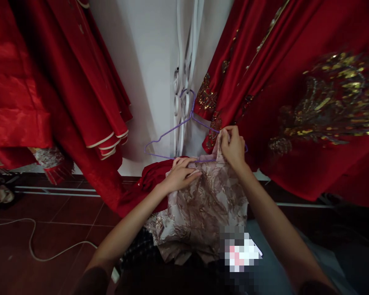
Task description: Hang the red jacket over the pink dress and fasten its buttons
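A pale pink-and-beige patterned garment (203, 205) hangs down in front of me from a purple wire hanger (169, 133). My right hand (232, 147) is closed, pinching the garment's top edge at the hanger's right arm. My left hand (181, 174) lies on the garment's upper part near the hanger's bottom bar, fingers curled over the fabric. A dark red cloth (147, 184) lies bunched just left of and behind the garment.
Red satin robes (64, 82) hang at the left, and red robes with gold embroidery (320, 102) hang at the right. A white wall (150, 61) lies between them. A white cable (33, 246) runs over the dark red tile floor.
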Demonstrator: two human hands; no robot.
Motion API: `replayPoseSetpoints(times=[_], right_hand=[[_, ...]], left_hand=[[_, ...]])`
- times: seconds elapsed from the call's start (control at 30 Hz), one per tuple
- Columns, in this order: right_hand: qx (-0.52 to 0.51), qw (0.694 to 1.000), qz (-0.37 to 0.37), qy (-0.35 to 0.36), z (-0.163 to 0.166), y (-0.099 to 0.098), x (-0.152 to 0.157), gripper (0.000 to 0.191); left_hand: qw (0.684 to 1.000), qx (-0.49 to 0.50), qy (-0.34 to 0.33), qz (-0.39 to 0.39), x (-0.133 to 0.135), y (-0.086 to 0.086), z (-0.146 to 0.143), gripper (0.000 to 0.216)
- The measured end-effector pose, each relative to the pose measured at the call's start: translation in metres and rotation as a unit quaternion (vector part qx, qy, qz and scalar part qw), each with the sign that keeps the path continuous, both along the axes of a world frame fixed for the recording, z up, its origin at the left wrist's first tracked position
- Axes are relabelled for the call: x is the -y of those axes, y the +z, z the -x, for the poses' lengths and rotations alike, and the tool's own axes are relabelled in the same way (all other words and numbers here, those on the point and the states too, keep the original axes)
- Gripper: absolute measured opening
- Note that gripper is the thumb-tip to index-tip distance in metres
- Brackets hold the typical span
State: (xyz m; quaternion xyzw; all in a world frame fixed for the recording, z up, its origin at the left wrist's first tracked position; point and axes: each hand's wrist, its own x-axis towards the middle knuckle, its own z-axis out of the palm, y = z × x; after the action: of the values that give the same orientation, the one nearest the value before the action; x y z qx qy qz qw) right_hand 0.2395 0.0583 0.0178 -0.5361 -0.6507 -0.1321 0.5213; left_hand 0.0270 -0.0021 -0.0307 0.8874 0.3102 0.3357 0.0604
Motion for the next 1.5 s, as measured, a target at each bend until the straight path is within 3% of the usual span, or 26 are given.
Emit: replayPoseSetpoints(times=[0.13, 0.27, 0.33, 0.5, 0.77, 1.03, 1.17, 1.37, 1.43, 1.5], right_hand=[[0.014, 1.0, 0.014, 0.006, -0.008, 0.001, 0.0, 0.03], [0.006, 1.0, 0.011, 0.019, -0.016, 0.009, -0.002, 0.032], [0.001, 1.0, 0.014, 0.023, -0.02, 0.014, -0.004, 0.033], [-0.001, 1.0, 0.011, 0.024, -0.025, 0.022, -0.004, 0.034], [0.012, 1.0, 0.009, 0.022, -0.028, 0.028, 0.0, 0.03], [0.018, 1.0, 0.014, 0.017, -0.028, 0.033, 0.003, 0.029], [0.014, 0.999, 0.024, 0.022, -0.026, 0.034, 0.006, 0.031], [-0.026, 0.996, 0.047, 0.075, -0.022, 0.021, 0.004, 0.032], [-0.043, 0.994, 0.053, 0.088, -0.022, 0.017, 0.001, 0.032], [-0.051, 0.993, 0.049, 0.092, -0.022, 0.016, -0.001, 0.032]], left_hand=[[0.999, 0.05, 0.0, 0.002, -0.009, 0.003, 0.037, 0.03], [0.966, 0.143, 0.215, 0.0, -0.033, -0.011, 0.095, 0.029], [0.949, 0.155, 0.273, 0.038, -0.046, -0.024, 0.124, 0.032], [0.938, 0.221, 0.231, 0.138, -0.065, -0.047, 0.161, 0.037], [0.923, 0.278, 0.226, 0.141, -0.06, -0.049, 0.155, 0.034], [0.923, 0.267, 0.245, 0.134, -0.055, -0.044, 0.158, 0.032], [0.927, 0.263, 0.248, 0.104, -0.061, -0.027, 0.15, 0.033], [0.94, 0.262, 0.216, -0.01, -0.064, 0.021, 0.113, 0.029], [0.943, 0.271, 0.194, -0.007, -0.065, 0.026, 0.108, 0.03], [0.931, 0.313, 0.182, 0.045, -0.064, 0.018, 0.113, 0.036]])
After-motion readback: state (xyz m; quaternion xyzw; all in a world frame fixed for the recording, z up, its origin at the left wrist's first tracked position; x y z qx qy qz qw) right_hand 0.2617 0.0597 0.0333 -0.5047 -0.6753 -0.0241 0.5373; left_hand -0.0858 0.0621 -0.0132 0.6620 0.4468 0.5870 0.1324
